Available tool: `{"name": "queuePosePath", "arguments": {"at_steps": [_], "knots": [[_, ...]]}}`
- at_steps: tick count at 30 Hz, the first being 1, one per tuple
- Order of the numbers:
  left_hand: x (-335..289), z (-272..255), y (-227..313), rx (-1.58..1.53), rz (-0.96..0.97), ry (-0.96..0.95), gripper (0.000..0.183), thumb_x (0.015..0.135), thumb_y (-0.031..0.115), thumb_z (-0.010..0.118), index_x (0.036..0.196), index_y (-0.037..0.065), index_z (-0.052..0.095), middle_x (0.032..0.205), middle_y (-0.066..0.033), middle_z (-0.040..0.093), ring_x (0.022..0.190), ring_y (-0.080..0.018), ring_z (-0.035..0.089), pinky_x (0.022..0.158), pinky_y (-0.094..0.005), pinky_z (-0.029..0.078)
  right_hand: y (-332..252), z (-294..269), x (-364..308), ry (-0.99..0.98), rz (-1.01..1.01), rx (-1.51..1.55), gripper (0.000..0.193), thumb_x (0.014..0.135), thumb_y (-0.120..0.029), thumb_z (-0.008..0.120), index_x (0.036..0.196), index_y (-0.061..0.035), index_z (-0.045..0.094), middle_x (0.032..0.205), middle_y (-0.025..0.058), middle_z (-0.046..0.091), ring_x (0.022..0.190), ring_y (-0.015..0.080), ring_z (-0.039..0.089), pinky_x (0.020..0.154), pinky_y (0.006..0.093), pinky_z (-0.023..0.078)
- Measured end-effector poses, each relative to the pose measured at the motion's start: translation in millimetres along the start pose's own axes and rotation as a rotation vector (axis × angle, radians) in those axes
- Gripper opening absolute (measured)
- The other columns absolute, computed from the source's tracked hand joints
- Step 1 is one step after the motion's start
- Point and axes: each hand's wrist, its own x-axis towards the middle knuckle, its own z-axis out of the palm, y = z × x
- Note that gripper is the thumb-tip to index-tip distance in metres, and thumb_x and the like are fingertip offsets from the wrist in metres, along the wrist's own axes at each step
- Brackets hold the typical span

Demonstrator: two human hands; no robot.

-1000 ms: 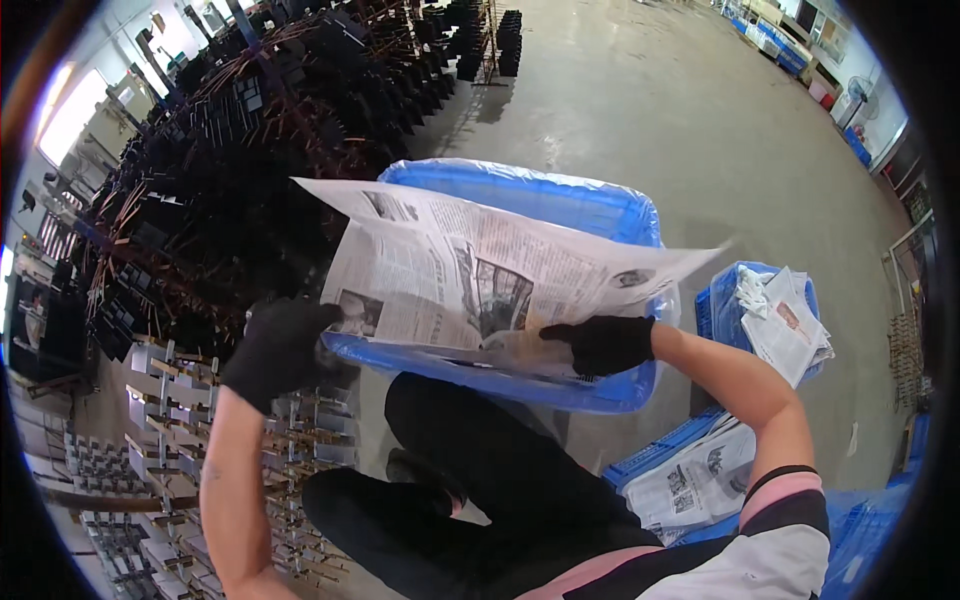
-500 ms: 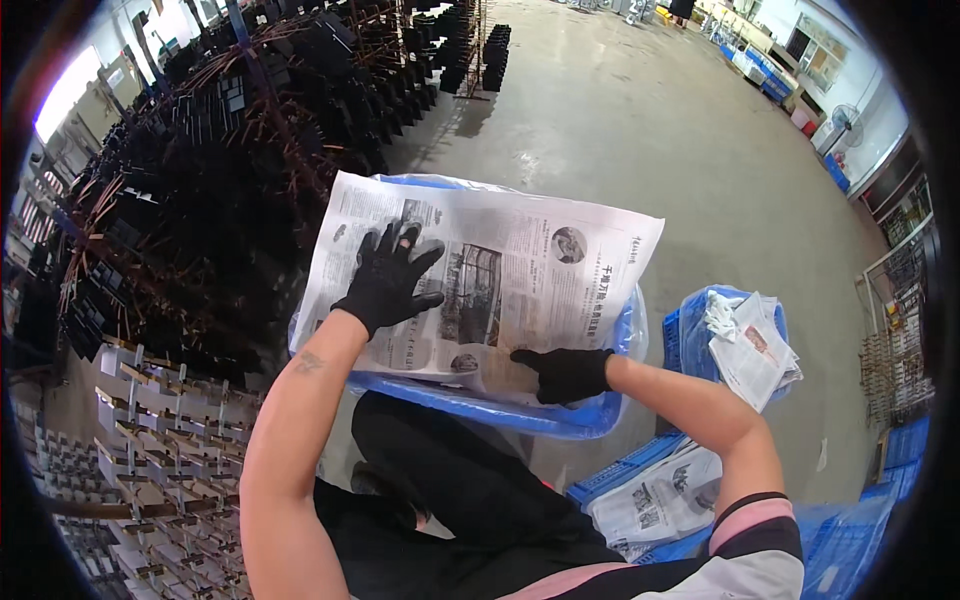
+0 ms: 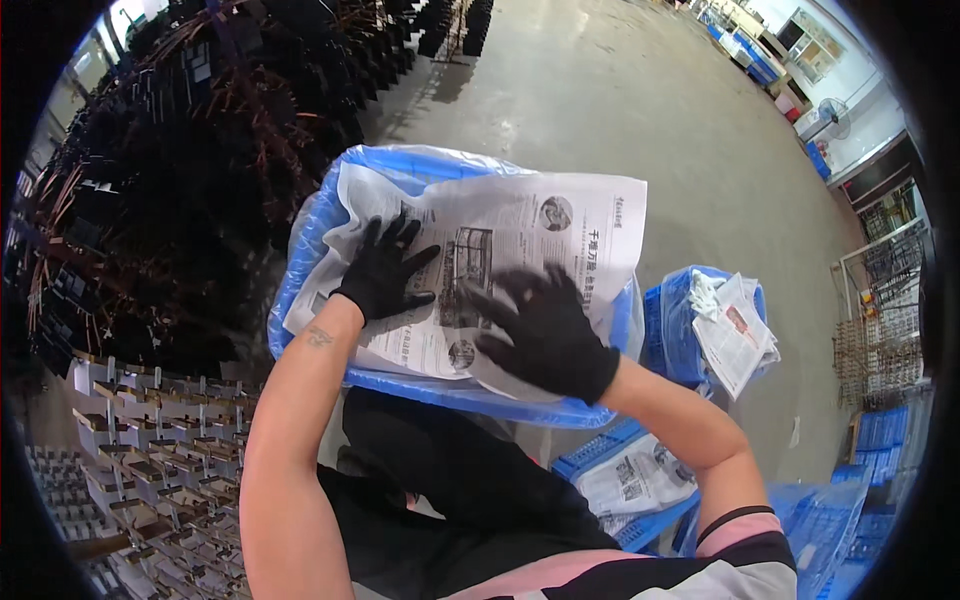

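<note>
Broad sheet of white printed newspaper [image 3: 530, 225] under the two grips, lying in and across the mouth of a large blue plastic tub [image 3: 450, 398]. The sheet's left edge, around the left grip, is wavy and sits inside the tub wall; its far right corner, beyond the right grip, reaches out over the rim.

Left grip [image 3: 385, 270], a hand in a black fabric glove: fingers spread, palm down on the left half of the sheet, pinching nothing. Right grip [image 3: 550, 335], gloved alike: fingers spread and slightly blurred over the near right part of the sheet; whether every fingertip touches the paper cannot be told.

A clear plastic film liner [image 3: 480, 160] folds over the tub's rim, beyond the grips. To the right of the right grip stands a small blue plastic crate [image 3: 655, 335], topped by crumpled white gloves [image 3: 705, 295] and a stack of folded newspapers [image 3: 735, 340]. Nearer the body than the right grip, a low blue lattice-sided crate [image 3: 590, 455] holds another printed sheet [image 3: 630, 485]. Left of the left grip rise dark racks of black plates [image 3: 190, 150]; nearer the body, racks of pale metal plates [image 3: 170, 440].
</note>
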Motion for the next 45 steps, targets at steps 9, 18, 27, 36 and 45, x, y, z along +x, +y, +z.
{"name": "queuePosePath", "arguments": {"at_steps": [9, 18, 27, 36, 45], "knots": [[1, 5, -14, 0.001, -0.008, -0.084, 0.080, 0.081, 0.070, 0.057, 0.149, 0.029, 0.044, 0.161, -0.0167, 0.021, 0.151, -0.0362, 0.011, 0.118, -0.0625, 0.000, 63, 112, 28, -0.007, 0.395, -0.322, 0.062, 0.090, -0.057, 0.052, 0.147, -0.0345, 0.044, 0.158, 0.0188, 0.029, 0.146, 0.0445, 0.018, 0.110, 0.0729, 0.003], [-2, 8, -21, -0.053, -0.004, -0.098, 0.082, 0.080, 0.071, 0.058, 0.149, 0.029, 0.042, 0.160, -0.0162, 0.023, 0.151, -0.0336, 0.012, 0.117, -0.0629, 0.001, 76, 148, 1, -0.140, 0.556, -0.196, 0.075, 0.087, -0.068, 0.049, 0.153, -0.0345, 0.033, 0.161, 0.0161, 0.022, 0.148, 0.0409, 0.017, 0.110, 0.0714, 0.001], [34, -9, -32, -0.071, -0.160, -0.120, 0.087, 0.070, 0.055, 0.079, 0.145, 0.027, 0.046, 0.145, -0.0176, 0.047, 0.138, -0.0344, 0.040, 0.109, -0.0578, 0.034, 79, 113, 29, -0.404, 0.641, -0.085, 0.095, 0.080, -0.074, 0.056, 0.157, -0.0322, 0.020, 0.158, 0.0214, 0.025, 0.145, 0.0440, 0.022, 0.111, 0.0671, 0.019], [71, -21, -42, -0.053, -0.320, -0.304, 0.094, 0.064, 0.051, 0.083, 0.146, 0.021, 0.045, 0.150, -0.0196, 0.042, 0.139, -0.0371, 0.039, 0.112, -0.0487, 0.035, 107, 93, 56, -0.637, 0.620, -0.004, 0.114, 0.067, -0.078, 0.066, 0.158, -0.0289, 0.017, 0.157, 0.0246, 0.024, 0.142, 0.0484, 0.027, 0.115, 0.0527, 0.029], [31, 18, -75, -0.104, -0.105, -0.029, 0.096, 0.063, 0.054, 0.083, 0.145, 0.018, 0.047, 0.149, -0.0216, 0.042, 0.139, -0.0399, 0.037, 0.114, -0.0508, 0.030, 114, 92, 62, -0.674, 0.563, 0.029, 0.122, 0.063, -0.075, 0.072, 0.158, -0.0263, 0.015, 0.159, 0.0244, 0.020, 0.143, 0.0480, 0.025, 0.117, 0.0520, 0.027]]}}
